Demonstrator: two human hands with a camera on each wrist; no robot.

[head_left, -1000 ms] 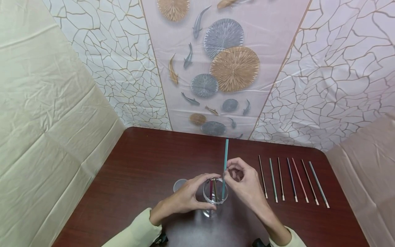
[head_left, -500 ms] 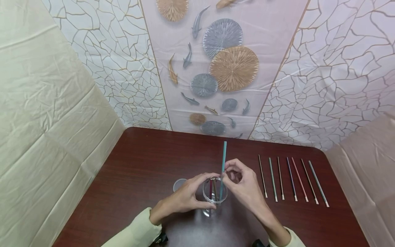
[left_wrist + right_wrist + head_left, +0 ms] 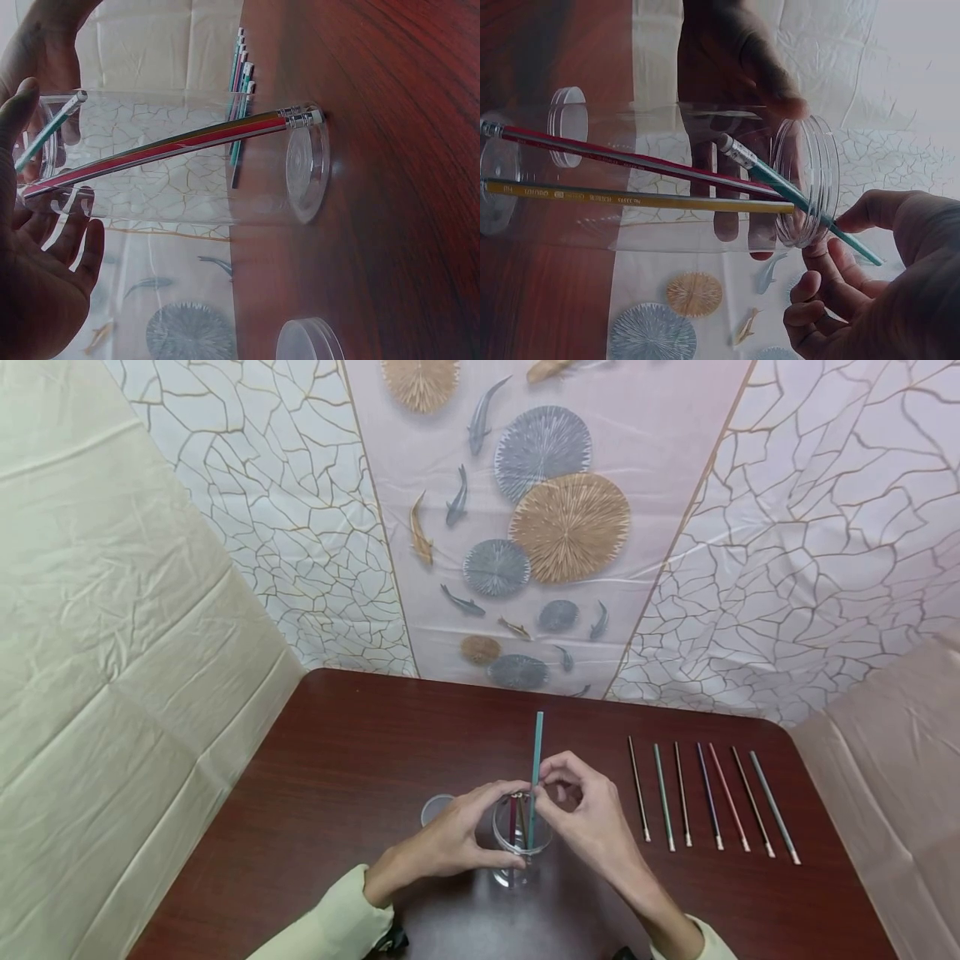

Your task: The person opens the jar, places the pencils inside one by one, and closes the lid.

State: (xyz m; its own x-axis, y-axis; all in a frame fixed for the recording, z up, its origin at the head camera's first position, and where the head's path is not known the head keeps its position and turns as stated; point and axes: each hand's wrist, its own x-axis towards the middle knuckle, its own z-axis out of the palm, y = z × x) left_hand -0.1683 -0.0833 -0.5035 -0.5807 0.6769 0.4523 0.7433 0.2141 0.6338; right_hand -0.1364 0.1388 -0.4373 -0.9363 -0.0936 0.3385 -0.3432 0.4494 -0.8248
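A clear plastic jar (image 3: pixel 667 120) stands upright on the table, and my left hand (image 3: pixel 457 833) grips it around the top, thumb and fingers on opposite sides. Inside lean a red pencil (image 3: pixel 630 161) and a yellow pencil (image 3: pixel 630 199), eraser ends down at the base. My right hand (image 3: pixel 588 806) pinches a teal pencil (image 3: pixel 537 747) between thumb and fingers at the jar's mouth. Its white eraser end (image 3: pixel 735 148) is inside the upper part of the jar, tilted, while the other end sticks out above the rim.
Several pencils (image 3: pixel 705 797) lie in a spaced row on the right of the dark red-brown table (image 3: pixel 360 743), erasers toward the near side. A round clear lid (image 3: pixel 437 808) lies behind my left hand. A patterned cloth (image 3: pixel 675 610) hangs along the far edge.
The teal pencil and my right hand have shifted slightly left and down, so the pencil sits lower in the jar's mouth. My left hand keeps its hold on the jar.
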